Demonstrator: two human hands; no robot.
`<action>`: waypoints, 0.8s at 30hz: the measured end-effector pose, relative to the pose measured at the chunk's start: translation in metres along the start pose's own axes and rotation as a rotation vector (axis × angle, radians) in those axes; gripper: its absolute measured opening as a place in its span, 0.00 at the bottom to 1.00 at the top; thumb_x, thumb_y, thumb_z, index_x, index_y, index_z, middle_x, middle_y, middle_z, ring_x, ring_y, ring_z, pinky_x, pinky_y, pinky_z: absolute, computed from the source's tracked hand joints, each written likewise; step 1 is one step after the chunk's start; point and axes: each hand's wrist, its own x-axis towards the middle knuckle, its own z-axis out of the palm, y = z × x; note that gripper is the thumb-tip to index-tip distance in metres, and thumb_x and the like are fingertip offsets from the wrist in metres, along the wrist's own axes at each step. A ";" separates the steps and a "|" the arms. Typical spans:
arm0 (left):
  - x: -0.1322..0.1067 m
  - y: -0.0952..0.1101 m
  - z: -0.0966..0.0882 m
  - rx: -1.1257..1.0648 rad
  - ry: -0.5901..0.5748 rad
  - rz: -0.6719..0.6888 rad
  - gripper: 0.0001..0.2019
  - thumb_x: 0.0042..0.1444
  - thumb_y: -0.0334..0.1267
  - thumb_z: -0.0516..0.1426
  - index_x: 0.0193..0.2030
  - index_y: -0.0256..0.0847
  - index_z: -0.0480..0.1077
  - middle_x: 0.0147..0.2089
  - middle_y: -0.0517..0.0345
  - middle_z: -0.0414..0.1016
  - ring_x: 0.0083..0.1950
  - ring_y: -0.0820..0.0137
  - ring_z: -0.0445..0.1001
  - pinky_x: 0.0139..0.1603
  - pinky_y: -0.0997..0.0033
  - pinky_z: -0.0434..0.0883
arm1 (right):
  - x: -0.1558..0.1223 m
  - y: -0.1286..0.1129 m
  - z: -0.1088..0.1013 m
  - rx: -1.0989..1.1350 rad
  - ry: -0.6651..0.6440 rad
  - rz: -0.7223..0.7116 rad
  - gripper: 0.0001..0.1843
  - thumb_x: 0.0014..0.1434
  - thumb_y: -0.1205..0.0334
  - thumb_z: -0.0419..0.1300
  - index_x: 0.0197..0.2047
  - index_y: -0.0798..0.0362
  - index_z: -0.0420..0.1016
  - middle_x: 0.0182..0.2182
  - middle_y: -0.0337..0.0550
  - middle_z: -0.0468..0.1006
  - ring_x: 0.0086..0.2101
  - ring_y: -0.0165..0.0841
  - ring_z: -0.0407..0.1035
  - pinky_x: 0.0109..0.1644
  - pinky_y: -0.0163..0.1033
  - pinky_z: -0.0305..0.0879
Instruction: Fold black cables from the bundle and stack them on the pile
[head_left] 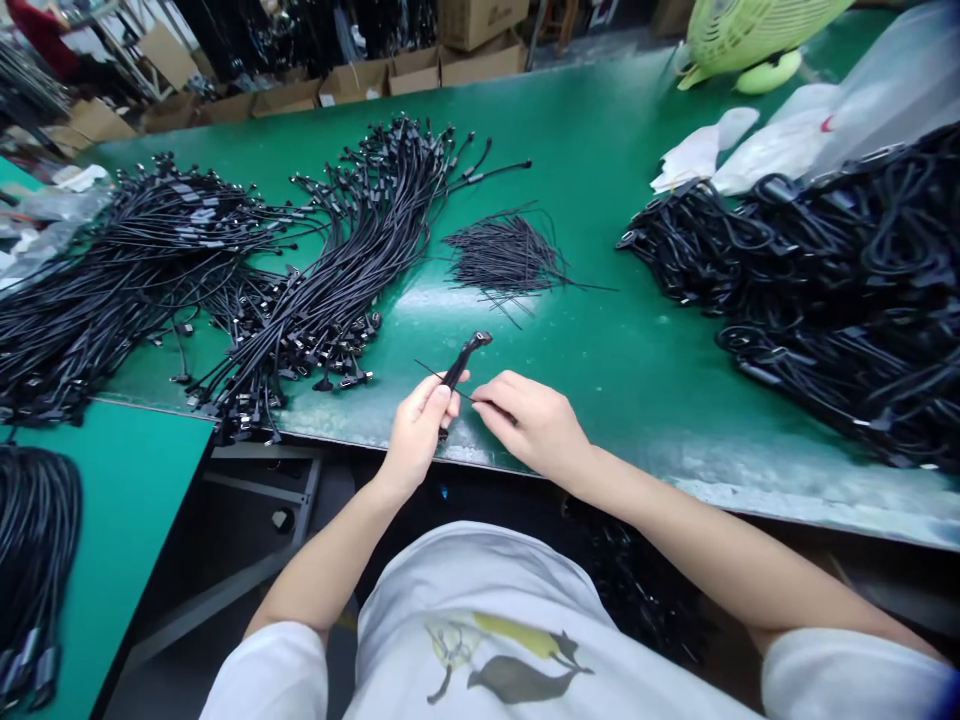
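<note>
Left hand (416, 425): fingers clenched round a folded black cable (466, 352) at the near edge of the worktop (600, 150), plug end pointing to 1 o'clock. Right hand (536, 425): fingers pinching a thin wire tie (429, 371) that crosses the cable. Loose ties (506, 255) lie at 12 o'clock, straight cables (352, 250) at 10 and coiled cables (840, 280) at 2. Cardboard boxes (420, 70) stand beyond the far edge; their contents cannot be seen.
</note>
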 end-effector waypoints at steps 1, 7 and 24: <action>0.000 -0.001 -0.001 0.141 0.014 0.048 0.17 0.65 0.45 0.51 0.52 0.38 0.72 0.30 0.60 0.68 0.28 0.75 0.62 0.34 0.74 0.63 | 0.001 -0.001 -0.001 -0.132 0.042 -0.115 0.09 0.65 0.67 0.53 0.38 0.55 0.75 0.31 0.43 0.75 0.32 0.30 0.68 0.36 0.35 0.62; -0.005 -0.007 -0.005 0.695 -0.054 0.252 0.17 0.65 0.35 0.47 0.50 0.40 0.74 0.44 0.49 0.78 0.47 0.63 0.75 0.53 0.64 0.69 | 0.023 -0.006 -0.014 -0.502 -0.010 -0.737 0.13 0.63 0.72 0.49 0.40 0.61 0.76 0.44 0.54 0.76 0.43 0.38 0.68 0.45 0.43 0.63; 0.011 -0.010 0.013 -0.220 -0.041 -0.230 0.14 0.46 0.36 0.56 0.39 0.34 0.76 0.33 0.56 0.73 0.37 0.70 0.69 0.50 0.66 0.66 | 0.039 0.022 0.013 -0.447 -0.098 -0.634 0.15 0.55 0.75 0.46 0.23 0.52 0.67 0.17 0.41 0.67 0.16 0.32 0.62 0.21 0.37 0.54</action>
